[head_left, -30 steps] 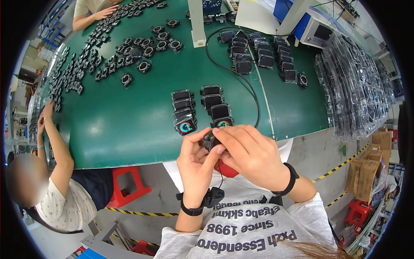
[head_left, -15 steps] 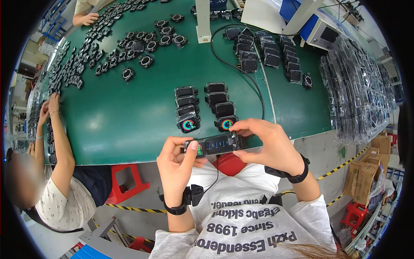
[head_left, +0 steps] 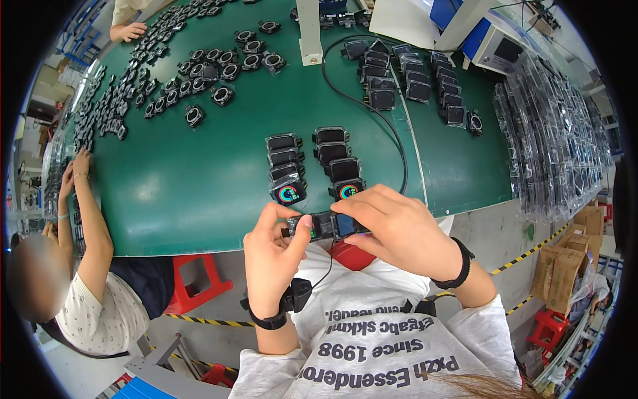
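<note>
Green matte table (head_left: 199, 193); hands (head_left: 332, 233) around glossy rectangular watch module (head_left: 329, 225).

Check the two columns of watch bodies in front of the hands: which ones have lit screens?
Only the nearest one in each column: both show coloured rings. The watch bodies behind them have dark screens.
</note>
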Tool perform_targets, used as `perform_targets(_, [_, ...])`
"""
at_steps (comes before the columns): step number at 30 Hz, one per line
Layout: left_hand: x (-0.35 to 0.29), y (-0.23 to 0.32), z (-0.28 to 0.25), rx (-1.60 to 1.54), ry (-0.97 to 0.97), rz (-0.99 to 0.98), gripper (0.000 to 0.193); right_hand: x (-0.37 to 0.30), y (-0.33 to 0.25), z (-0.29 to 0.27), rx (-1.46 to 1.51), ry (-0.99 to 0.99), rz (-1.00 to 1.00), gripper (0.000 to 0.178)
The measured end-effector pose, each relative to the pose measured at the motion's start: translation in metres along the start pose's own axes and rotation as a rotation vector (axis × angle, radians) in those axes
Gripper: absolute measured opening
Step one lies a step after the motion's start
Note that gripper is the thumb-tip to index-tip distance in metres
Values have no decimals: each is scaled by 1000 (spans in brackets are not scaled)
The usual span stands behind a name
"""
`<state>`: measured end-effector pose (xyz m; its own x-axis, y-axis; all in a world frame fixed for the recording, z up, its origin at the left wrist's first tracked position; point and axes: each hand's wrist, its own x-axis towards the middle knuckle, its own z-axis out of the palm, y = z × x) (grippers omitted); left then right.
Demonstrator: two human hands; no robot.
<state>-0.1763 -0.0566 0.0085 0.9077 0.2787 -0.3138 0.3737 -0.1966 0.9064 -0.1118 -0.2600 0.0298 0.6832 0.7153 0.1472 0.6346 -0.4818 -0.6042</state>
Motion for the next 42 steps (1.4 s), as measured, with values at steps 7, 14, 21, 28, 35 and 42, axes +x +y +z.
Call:
perform_targets(7, [1,3,0,63,2,11,21,-2,2,7,-23,19,-26,48])
perform_targets(14, [-1,-4,0,18,-7,3,20,-3,4,12,-5,27,-19,50])
perform_targets(21, [-4,-4,1,207,61,82,22,-6,5,15,-24,83,-39,52])
perform_targets(28, [-7,-5,3,39,68,194,46,-4,-3,15,-183,88,-82,56])
perform_targets(35, [-7,-5,-3,75,-97,261,46,-4,-5,17,-282,64,-107,59])
perform_targets(42, [-11,-2,-9,138,-104,250,44,-3,6,6,75,129,42,55])
